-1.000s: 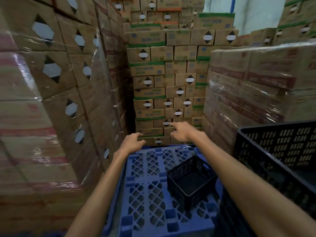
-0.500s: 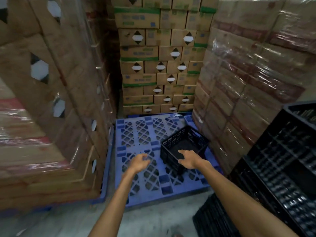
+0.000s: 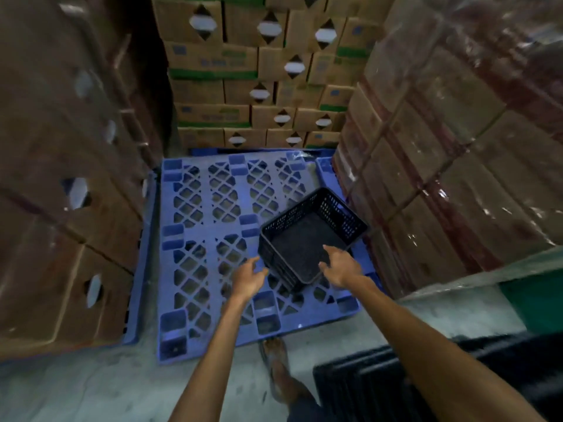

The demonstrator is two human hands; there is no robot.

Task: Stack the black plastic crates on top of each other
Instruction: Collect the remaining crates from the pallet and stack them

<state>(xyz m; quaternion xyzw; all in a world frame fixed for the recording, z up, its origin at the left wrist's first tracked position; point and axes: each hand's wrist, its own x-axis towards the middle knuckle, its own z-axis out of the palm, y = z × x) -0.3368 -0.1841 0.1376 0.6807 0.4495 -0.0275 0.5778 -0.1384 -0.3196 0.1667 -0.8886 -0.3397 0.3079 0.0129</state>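
You are reaching down for the black crate point(image 3: 310, 239). It sits on the blue pallet point(image 3: 213, 239), toward the right side, close to the tall wall of wrapped boxes point(image 3: 457, 147). The crate is turned at an angle, with one corner pointing at you. It looks empty inside.

Your left hand point(image 3: 248, 277) is just beside the crate's near left wall, with the fingers spread wide. Your right hand point(image 3: 339, 266) is over the crate's near right rim, also spread wide. The two hands are apart, one on each side of the near corner. Neither one has a hold on the crate yet. I cannot tell if the right hand is touching the rim or is just above it.

So this looks like the pick-up step. Nothing is stacked here yet. More black crates point(image 3: 396, 388) show at the bottom right, on the floor near you. They are blurry, so I cannot tell how many there are.

Next, you need to close both hands on the crate's rim, one on each side, and lift it straight up. Keep it level. Then you can carry it over to the other black crates and set it on top. Mind the wrapped boxes on the right, since the crate is close to them.
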